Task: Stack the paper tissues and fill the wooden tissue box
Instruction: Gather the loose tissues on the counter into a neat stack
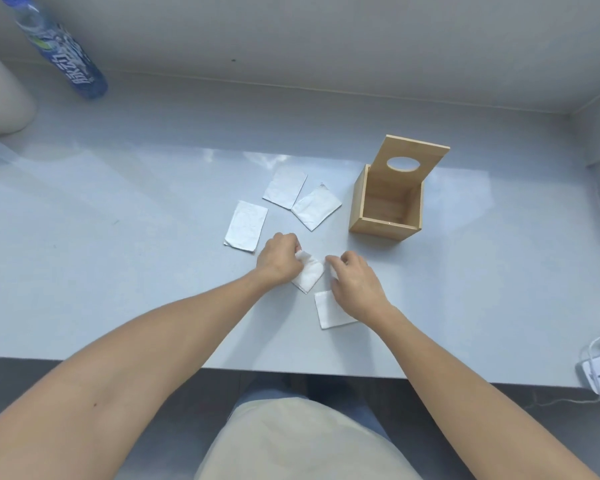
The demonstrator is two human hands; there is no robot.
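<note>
While your left hand (278, 259) and right hand (355, 277) pinch one tissue (309, 273) near the table's (118, 271) middle, stacking is barely begun; next lay it squarely on another, box (385, 206) open far right.

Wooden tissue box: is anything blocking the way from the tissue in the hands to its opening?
Nothing visible. The wooden tissue box stands with its lid tipped up and open top clear. Bare table lies between it and the tissue held by the left hand and right hand.
</note>
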